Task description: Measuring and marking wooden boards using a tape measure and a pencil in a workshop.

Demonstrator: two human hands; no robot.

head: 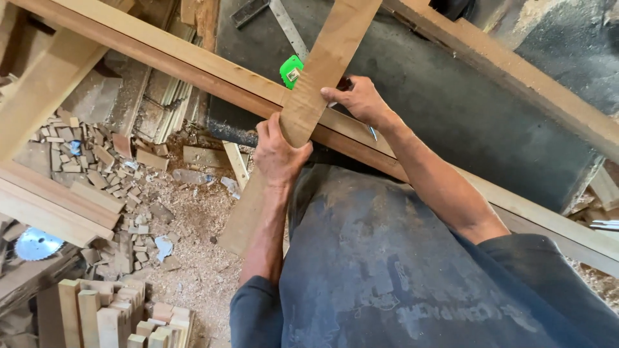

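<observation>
A narrow wooden board (329, 61) runs diagonally from the top centre down to the floor side at the lower left. My left hand (277, 151) grips its lower part, fingers wrapped round the edge. My right hand (361, 100) rests on the board's right edge where it crosses a long wooden beam (193, 64) lying along the dark machine table (451, 109). A thin pencil-like object shows under my right wrist; whether the hand holds it I cannot tell. A green tape measure (291, 71) sits just left of the board.
A metal square (284, 22) lies on the dark table at the top. Sawdust and several wood offcuts (109, 167) cover the floor at left. A round saw blade (35, 243) lies at far left, and cut wooden sticks (116, 316) stand at bottom left.
</observation>
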